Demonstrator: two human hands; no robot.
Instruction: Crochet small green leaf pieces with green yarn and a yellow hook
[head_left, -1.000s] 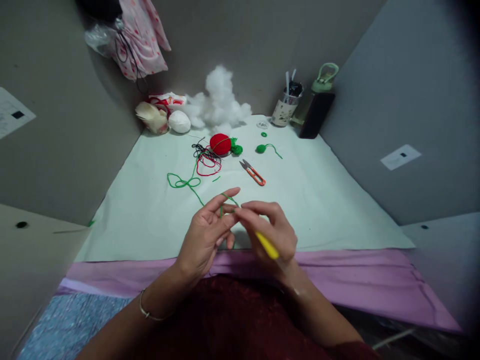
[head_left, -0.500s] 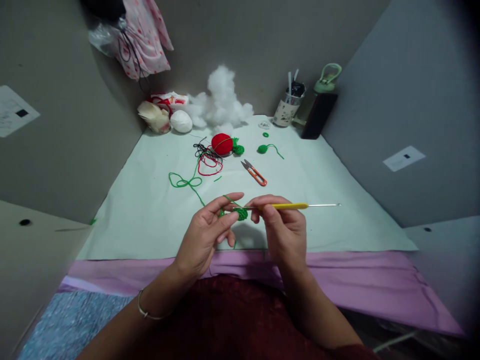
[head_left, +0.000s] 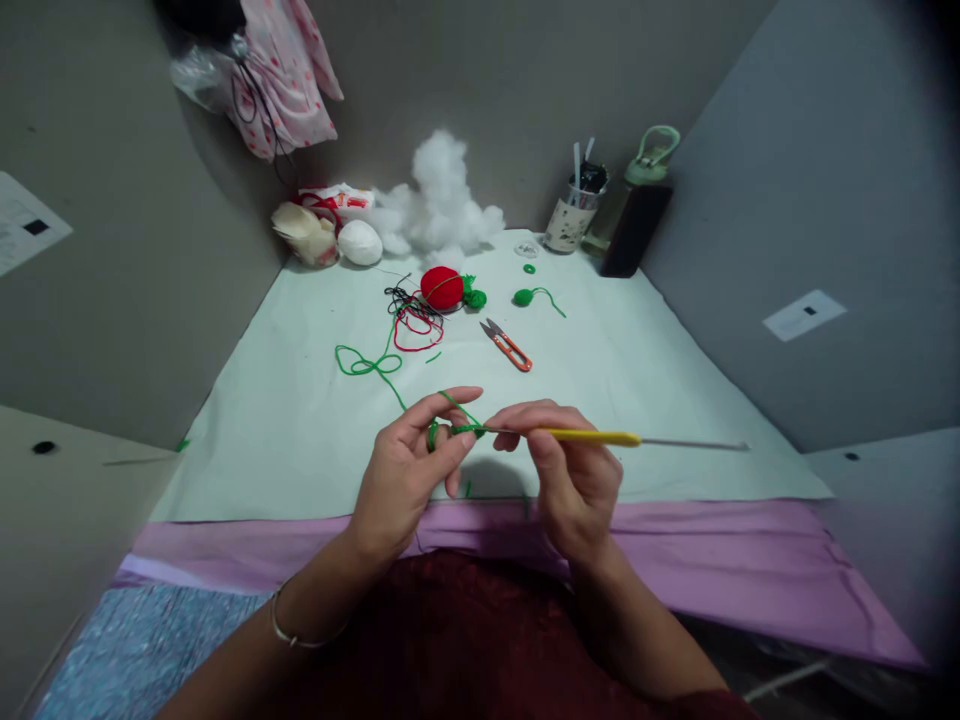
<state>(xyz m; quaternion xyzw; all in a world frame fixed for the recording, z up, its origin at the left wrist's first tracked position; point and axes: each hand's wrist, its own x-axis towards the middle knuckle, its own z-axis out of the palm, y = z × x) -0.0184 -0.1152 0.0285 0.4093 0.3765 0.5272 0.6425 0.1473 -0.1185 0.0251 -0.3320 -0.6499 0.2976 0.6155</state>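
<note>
Between thumb and fingers, my left hand (head_left: 409, 470) pinches a small green crochet piece (head_left: 468, 431), most of it covered by the fingers. Green yarn (head_left: 375, 366) runs from loops on the table over my raised left index finger and down to the piece. My right hand (head_left: 571, 470) grips a crochet hook (head_left: 592, 437) by its yellow handle. One metal end of the hook meets the green piece; the other points out to the right.
Beyond my hands lie orange-handled thread snips (head_left: 508, 346), a red ball (head_left: 441, 288), a green crocheted ball (head_left: 523, 297) with a tail and tangled black thread (head_left: 401, 298). White stuffing (head_left: 442, 190), a pen cup (head_left: 568, 222) and a bottle (head_left: 645, 165) stand at the back.
The hook has tilted, its right end dropping and reaching further right. My right hand is slightly lower. The green piece has turned in my left fingers, showing less of itself.
</note>
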